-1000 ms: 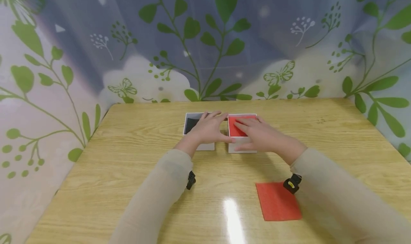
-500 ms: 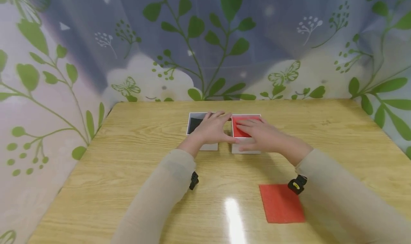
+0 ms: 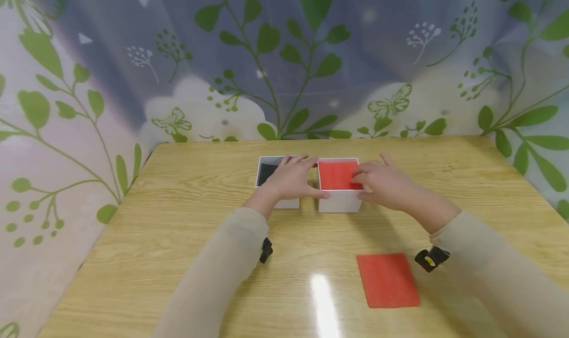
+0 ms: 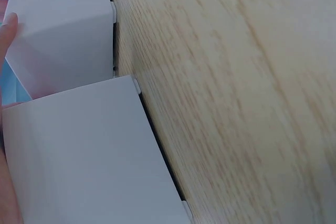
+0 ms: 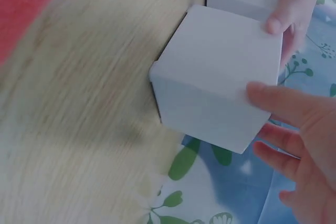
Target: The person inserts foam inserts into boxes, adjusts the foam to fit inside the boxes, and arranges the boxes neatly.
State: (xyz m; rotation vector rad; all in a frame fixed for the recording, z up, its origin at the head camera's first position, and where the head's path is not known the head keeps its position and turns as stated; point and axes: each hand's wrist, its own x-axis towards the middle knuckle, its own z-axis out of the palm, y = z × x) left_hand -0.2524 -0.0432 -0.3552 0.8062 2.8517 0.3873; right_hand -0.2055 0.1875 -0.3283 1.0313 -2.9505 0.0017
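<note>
Two white open-topped boxes stand side by side on the table. A red cloth fills the top of the right box (image 3: 340, 201), and dark material lies within the left box (image 3: 266, 171). My left hand (image 3: 291, 182) reaches across the left box and holds the right box's left side. Its thumb is at the near corner, its fingers at the far one. At the right box's right rim is my right hand (image 3: 386, 185). Its thumb touches the near corner, and loosely bent fingers hang over the red cloth's (image 3: 335, 175) edge. In the right wrist view the right thumb (image 5: 268, 98) touches the box's edge.
A square red cloth (image 3: 387, 280) lies flat on the wooden table (image 3: 186, 214), nearer to me and right of the middle. Behind the table hangs a patterned curtain (image 3: 200, 96) with green leaves. Black wrist cameras sit on both sleeves.
My right hand has slid right, off the middle of the red cloth in the right box to that box's right rim, uncovering the cloth. My left hand stays in place.
</note>
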